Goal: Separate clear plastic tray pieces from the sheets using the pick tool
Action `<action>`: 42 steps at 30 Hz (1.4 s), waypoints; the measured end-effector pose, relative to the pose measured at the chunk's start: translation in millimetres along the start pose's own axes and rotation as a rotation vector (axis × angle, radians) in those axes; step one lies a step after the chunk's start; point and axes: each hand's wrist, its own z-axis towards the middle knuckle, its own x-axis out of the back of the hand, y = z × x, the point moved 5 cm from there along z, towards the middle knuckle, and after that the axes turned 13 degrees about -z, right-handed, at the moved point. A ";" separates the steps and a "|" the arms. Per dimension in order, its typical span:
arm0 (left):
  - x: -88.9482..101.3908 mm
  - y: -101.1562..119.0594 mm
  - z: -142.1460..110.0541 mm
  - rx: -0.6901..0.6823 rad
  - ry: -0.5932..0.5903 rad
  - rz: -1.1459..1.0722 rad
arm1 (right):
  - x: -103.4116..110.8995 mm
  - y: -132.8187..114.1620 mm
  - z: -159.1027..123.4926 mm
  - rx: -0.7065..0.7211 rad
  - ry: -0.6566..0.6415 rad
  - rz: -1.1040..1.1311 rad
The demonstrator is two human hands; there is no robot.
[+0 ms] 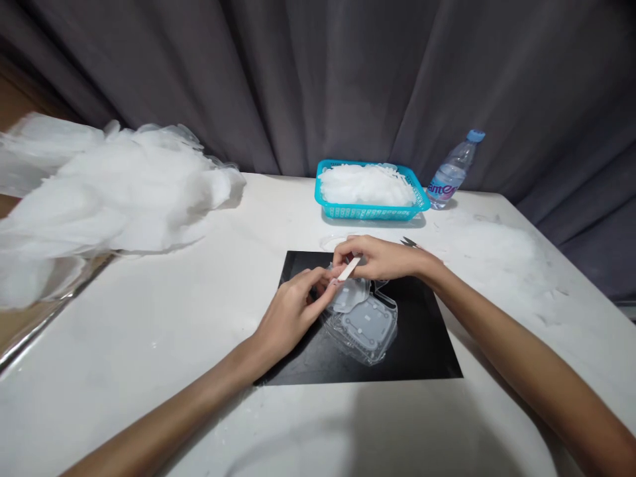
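A narrow white flat strip [350,268] slants between my two hands above the black mat. The thumb and fingers of my left hand [293,308] pinch its lower end. My right hand [380,257] is curled around the strip's far side, its fingertips bent in close to the left ones; what they grip is partly hidden. Under the hands lie clear moulded plastic pieces [370,322] with rounded corners and small round bumps, overlapping each other. Part of one piece is covered by my left fingers.
The black mat [422,358] lies on a white table [199,318]. Behind it stands a turquoise basket [375,213] of white material, beside a water bottle [450,173]. Scissors [410,242] show partly behind my right wrist. A heap of translucent white sheets [114,185] sits left; white scraps [501,248] lie right.
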 end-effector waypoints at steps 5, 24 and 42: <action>0.2 1.8 -1.9 -0.037 -0.020 -0.013 | -0.2 12.1 -2.4 -0.029 -0.031 0.034; -2.2 -2.9 -2.4 0.047 -0.011 -0.187 | 5.6 2.1 -1.9 -0.062 0.023 0.208; -6.9 7.9 -13.8 -0.068 0.020 0.020 | 3.7 28.3 -9.8 -0.470 0.209 -0.563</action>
